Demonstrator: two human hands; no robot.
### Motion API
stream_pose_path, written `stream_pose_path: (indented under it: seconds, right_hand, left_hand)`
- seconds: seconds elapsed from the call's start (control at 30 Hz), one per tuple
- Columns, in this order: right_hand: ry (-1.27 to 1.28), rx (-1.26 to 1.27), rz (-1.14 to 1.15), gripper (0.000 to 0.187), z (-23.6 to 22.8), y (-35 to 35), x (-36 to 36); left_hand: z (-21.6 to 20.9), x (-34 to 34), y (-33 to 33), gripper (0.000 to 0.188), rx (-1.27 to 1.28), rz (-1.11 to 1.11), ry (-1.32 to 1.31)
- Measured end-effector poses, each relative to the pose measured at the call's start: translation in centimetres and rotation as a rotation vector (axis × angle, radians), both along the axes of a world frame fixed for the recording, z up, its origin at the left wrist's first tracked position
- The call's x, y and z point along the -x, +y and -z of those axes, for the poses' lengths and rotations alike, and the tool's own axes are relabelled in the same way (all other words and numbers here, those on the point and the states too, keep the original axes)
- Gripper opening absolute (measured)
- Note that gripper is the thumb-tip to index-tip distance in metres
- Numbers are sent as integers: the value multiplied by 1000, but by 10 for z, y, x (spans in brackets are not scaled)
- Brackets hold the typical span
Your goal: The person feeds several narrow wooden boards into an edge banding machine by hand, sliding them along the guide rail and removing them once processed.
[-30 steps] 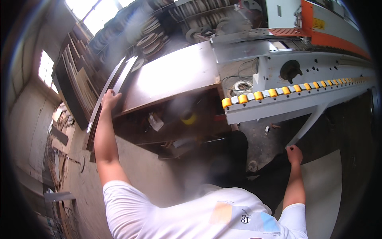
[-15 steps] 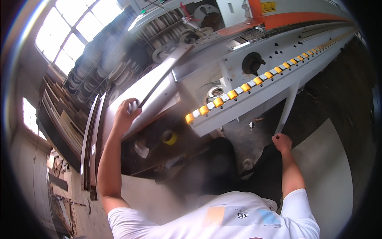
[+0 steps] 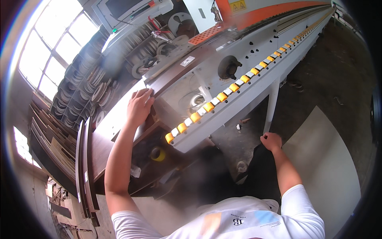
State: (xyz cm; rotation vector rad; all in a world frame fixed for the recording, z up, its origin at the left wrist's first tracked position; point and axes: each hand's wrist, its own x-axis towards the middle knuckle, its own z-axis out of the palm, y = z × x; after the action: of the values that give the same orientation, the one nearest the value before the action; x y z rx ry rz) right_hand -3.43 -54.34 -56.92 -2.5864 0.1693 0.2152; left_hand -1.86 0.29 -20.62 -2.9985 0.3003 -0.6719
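A long dark brown board (image 3: 181, 68) with a white label lies flat along the bed of the machine. My left hand (image 3: 140, 106) is at its near left end, fingers curled over the end's corner; the underside of this grip is hidden. Below that hand, a brown panel surface (image 3: 104, 145) reaches toward the lower left. Off to the right, my right hand (image 3: 271, 141) is closed in a fist in front of the machine's white leg, near my dark trousers. Nothing sticks out of the fist.
A rail of yellow rollers (image 3: 209, 106) runs along the machine's front edge. A yellow roll (image 3: 157, 154) sits on a shelf below. Boards stand at the left (image 3: 81, 171), near racks of edging rolls (image 3: 77, 83). A large pale sheet (image 3: 318, 167) is at right.
The board was tilted up and is now flat on the machine bed. My left hand has moved to the right with its end. The view has shifted; my right hand stays closed.
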Motion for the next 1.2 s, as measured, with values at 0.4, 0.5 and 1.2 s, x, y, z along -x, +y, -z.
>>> stream_pose_path:
  seconds: [0.4,0.5,1.2]
  right_hand:
    - [6,6,1,31,-6,3,-7]
    - [4,9,-4,31,-1,4,-10]
    - [58,16,27,35,9,5,-22]
  left_hand:
    - [-7,-89,-38,44,-65,-14,10]
    - [-7,-101,-54,43,-73,-29,36]
    - [-105,21,-179,25,217,659,-433]
